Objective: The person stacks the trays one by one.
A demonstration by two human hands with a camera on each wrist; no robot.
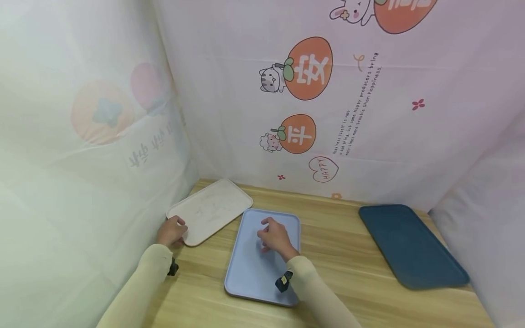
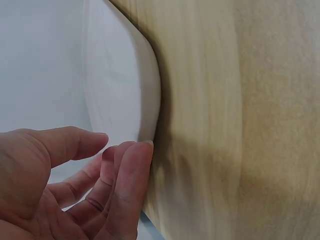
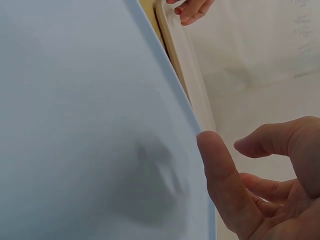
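A cream-white tray [image 1: 215, 207] lies slanted on the table at the back left. My left hand [image 1: 170, 231] is at its near-left corner, the fingertips right at the rim in the left wrist view and the thumb [image 2: 82, 142] apart from them. In the middle lies a light blue tray [image 1: 250, 269], its long side running away from me. Over its surface hovers my right hand [image 1: 275, 237], fingers loosely bent with nothing between them. The right wrist view shows a gap between thumb and index finger [image 3: 220, 165], and the hand's shadow falls on the blue tray.
A dark teal tray [image 1: 410, 246] lies at an angle on the right of the wooden table [image 1: 336, 259]. White printed cloth [image 1: 229, 91] hangs behind the table and along both sides. The white tray's far corner comes close to the blue tray's top-left corner.
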